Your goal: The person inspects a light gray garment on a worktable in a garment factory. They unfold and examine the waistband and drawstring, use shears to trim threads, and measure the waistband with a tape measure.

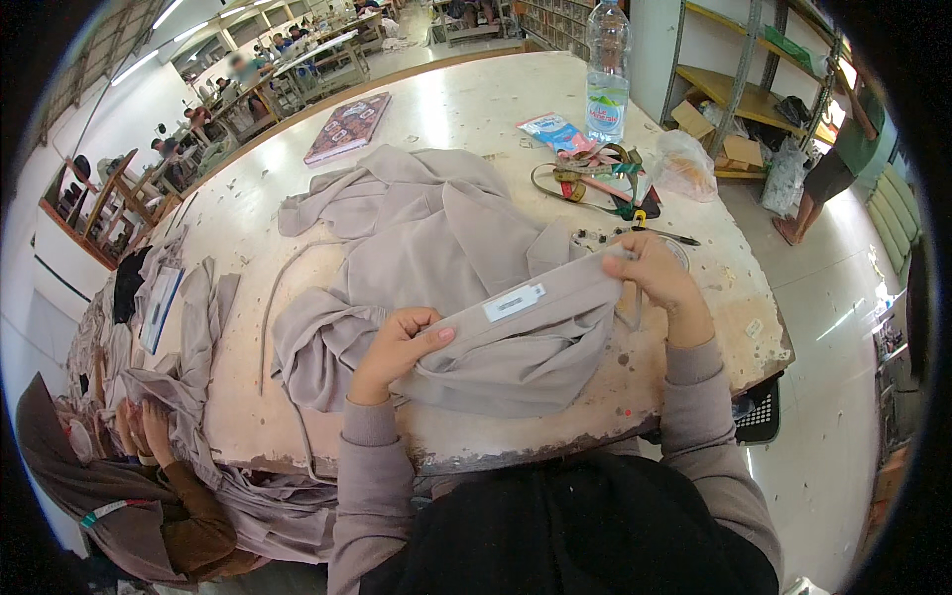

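A taupe garment (416,233) lies rumpled across the worn white table (228,382). Both my hands grip a straight, folded band of it near the front edge, with a white label (514,301) on the band between them. My left hand (402,347) pinches the band's lower left end, thumb on top. My right hand (650,283) pinches the upper right end, thumb on top, higher than the left. Just beyond my right hand lie small dark items (595,238) and a pen-like tool (674,237), partly hidden.
Behind are a book (345,127), bottle (606,79), packet (550,131), tape measures (570,183) and plastic bag (684,169). A co-worker (109,496) handles fabric (198,347) at left. A person (848,159) stands right by shelves (744,104). A black crate (759,415) sits below the table's right edge.
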Action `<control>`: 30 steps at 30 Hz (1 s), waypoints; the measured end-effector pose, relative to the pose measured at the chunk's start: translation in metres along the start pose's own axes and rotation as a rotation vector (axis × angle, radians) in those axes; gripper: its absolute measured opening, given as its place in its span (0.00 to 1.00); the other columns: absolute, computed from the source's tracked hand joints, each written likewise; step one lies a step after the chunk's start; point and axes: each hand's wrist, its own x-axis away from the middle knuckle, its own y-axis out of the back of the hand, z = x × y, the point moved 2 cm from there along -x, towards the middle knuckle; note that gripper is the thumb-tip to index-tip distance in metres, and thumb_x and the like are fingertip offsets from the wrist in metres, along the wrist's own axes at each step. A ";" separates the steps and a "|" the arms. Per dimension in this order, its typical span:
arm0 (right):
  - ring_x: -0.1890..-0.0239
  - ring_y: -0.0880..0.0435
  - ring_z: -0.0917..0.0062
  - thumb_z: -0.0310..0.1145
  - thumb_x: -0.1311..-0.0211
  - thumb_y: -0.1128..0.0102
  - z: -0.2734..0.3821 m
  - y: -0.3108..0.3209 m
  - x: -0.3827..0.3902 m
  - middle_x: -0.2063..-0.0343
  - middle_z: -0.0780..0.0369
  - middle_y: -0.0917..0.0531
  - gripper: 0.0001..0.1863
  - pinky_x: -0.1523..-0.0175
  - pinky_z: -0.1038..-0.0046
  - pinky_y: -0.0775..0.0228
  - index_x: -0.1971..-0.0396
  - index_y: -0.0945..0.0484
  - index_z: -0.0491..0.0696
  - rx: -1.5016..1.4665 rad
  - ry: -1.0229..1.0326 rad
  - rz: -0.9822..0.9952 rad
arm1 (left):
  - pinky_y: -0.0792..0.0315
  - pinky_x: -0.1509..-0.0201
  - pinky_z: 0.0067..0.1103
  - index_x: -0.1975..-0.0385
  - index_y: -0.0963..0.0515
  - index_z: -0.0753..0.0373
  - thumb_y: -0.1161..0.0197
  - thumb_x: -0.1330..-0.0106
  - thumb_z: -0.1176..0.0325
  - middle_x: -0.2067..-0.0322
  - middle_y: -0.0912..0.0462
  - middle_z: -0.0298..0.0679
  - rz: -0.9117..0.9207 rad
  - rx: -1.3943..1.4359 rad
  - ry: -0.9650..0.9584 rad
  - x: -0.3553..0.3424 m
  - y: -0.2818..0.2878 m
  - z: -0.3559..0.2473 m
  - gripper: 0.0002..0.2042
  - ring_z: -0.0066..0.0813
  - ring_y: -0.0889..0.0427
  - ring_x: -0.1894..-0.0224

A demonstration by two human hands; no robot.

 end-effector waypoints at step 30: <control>0.51 0.28 0.65 0.31 0.49 0.42 0.043 -0.068 0.007 0.55 0.60 0.24 0.10 0.39 0.66 0.45 0.66 0.21 0.46 0.511 0.564 -0.094 | 0.34 0.66 0.14 0.68 0.25 0.67 0.34 0.44 0.61 0.72 0.22 0.32 0.084 -0.006 0.009 -0.011 -0.049 0.005 0.15 0.15 0.29 0.70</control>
